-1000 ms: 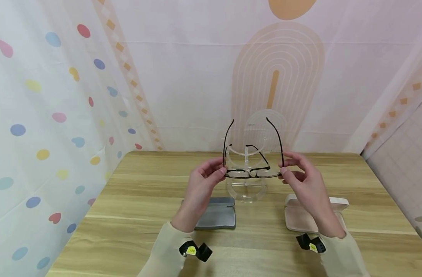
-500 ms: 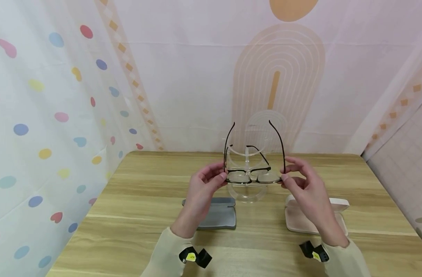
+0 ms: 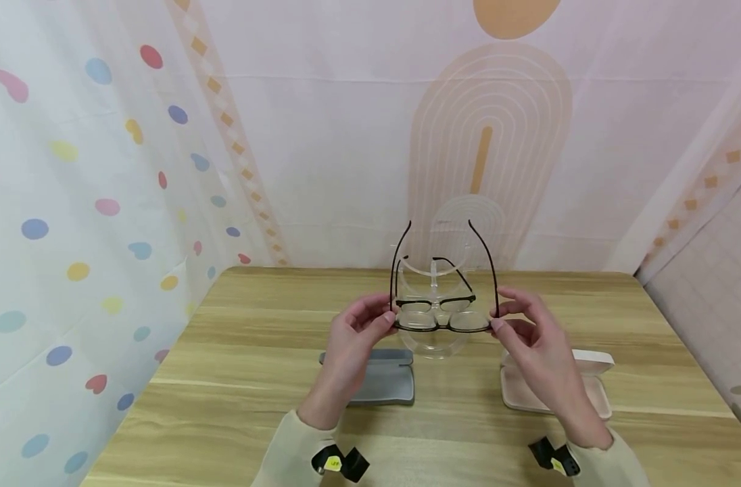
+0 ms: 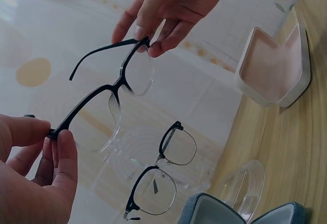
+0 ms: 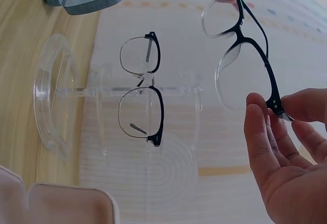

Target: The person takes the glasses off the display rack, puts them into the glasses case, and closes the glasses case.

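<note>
Black-rimmed eyeglasses (image 3: pixel 443 329) are held up between both hands, temples unfolded and pointing away toward the backdrop. My left hand (image 3: pixel 355 338) pinches their left hinge corner between thumb and fingers; my right hand (image 3: pixel 541 352) pinches the right one. Just behind them, a second pair of glasses (image 3: pixel 462 299) with dark brows and thin lower rims rests on a clear acrylic display stand (image 3: pixel 433 350). In the right wrist view, the held glasses (image 5: pixel 271 73) are level with a higher part of the stand (image 5: pixel 198 116) than the second pair (image 5: pixel 156 111).
An opened grey glasses case (image 3: pixel 383 382) lies on the wooden table (image 3: pixel 224 379) at the left, partly behind my left forearm. At the right, an opened white case (image 3: pixel 595 396) with a pinkish lining sits under my right wrist. A patterned curtain (image 3: pixel 334 135) hangs behind the table.
Both hands have lowered the held eyeglasses slightly in the head view. The lens fronts now show below the second pair's, where they overlapped before. The stand and cases have stayed put.
</note>
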`<state>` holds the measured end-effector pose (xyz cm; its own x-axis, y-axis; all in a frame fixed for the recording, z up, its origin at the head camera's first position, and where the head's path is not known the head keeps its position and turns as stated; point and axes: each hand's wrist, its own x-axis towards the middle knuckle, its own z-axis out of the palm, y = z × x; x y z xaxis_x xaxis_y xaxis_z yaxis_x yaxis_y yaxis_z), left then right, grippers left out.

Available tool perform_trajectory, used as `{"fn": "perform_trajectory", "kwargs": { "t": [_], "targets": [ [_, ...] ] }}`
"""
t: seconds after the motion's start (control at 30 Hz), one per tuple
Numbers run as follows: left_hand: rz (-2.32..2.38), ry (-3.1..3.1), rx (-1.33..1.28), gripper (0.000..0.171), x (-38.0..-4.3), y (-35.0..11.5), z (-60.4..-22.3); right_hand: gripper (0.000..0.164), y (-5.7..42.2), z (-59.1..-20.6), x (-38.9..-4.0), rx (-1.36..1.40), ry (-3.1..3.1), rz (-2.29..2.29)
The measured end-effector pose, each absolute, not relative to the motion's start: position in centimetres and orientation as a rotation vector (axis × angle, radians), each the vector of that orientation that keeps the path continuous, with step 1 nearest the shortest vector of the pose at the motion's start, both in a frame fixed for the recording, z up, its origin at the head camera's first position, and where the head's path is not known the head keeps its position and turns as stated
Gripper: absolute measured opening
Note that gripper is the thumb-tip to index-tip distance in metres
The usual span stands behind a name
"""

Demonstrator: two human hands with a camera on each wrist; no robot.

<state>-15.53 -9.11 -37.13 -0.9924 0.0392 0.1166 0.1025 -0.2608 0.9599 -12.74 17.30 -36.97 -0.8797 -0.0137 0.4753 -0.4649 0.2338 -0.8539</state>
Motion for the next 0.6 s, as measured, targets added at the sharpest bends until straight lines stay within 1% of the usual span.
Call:
{"fn": "perform_trajectory", "kwargs": {
  "t": [0.3,0.5,0.6],
  "targets": [
    [-2.433,-1.898,-0.192,0.034,-15.25,-9.19,-37.35,0.034,17.2,-37.44,-12.4,0.468,-2.151,1.639],
    [-2.429,-1.895,-0.196,0.034,-14.97,-9.19,-37.6,0.034,17.25,-37.82,-12.16,0.504,-2.141,1.607],
    [-2.423,-1.909,-0.177,0.031,-14.8,-9.21,-37.68,0.033,17.26,-37.97,-12.04,0.522,-2.136,1.593]
  ]
}}
